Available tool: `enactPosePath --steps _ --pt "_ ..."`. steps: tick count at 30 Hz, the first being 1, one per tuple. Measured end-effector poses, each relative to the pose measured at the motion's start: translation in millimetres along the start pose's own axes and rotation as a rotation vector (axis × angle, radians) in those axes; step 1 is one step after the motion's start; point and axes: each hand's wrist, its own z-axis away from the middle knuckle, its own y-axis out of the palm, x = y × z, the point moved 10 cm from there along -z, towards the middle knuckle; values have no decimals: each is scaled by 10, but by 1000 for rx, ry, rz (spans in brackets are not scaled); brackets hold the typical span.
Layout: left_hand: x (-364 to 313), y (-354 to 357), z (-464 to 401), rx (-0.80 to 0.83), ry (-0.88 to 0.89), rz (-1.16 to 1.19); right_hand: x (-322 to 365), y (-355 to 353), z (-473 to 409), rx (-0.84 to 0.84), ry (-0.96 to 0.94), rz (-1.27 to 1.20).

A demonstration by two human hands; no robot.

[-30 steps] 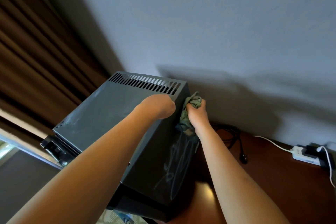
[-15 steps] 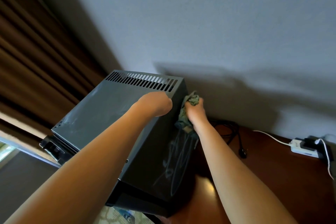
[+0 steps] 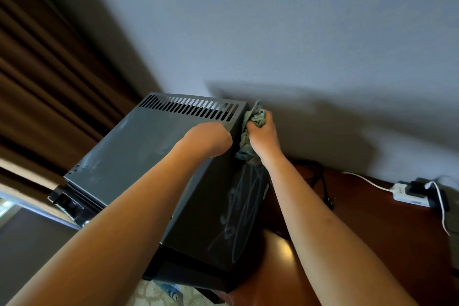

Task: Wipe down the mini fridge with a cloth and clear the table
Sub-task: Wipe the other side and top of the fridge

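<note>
The dark grey mini fridge (image 3: 139,154) stands on the reddish-brown table (image 3: 372,231), its slotted vent along the far top edge. My left hand (image 3: 208,139) lies on the fridge's top right edge, fingers curled over it. My right hand (image 3: 263,136) grips a bunched grey-green cloth (image 3: 250,129) and presses it against the fridge's right side near the upper back corner. Pale wipe streaks show lower down on that side.
A black power cord (image 3: 320,181) lies coiled on the table behind the fridge. A white power strip (image 3: 407,194) with plugs and a white cable sits by the wall at right. Brown curtains (image 3: 49,82) hang at left. Patterned floor shows below.
My right hand with the cloth has slid up the fridge's side toward the top back corner. The left hand has stayed on the top edge.
</note>
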Motion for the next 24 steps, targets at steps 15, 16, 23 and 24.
enactPosePath --steps 15,16,23,24 --pt "-16 -29 24 -19 13 13 -296 100 54 79 169 65" --pt "-9 -15 21 -19 13 16 -486 148 153 109 246 90" --pt "-37 -26 -5 -33 41 7 -589 410 843 298 232 89" --pt "-39 -18 -7 -31 43 -1 -473 380 781 273 193 45"
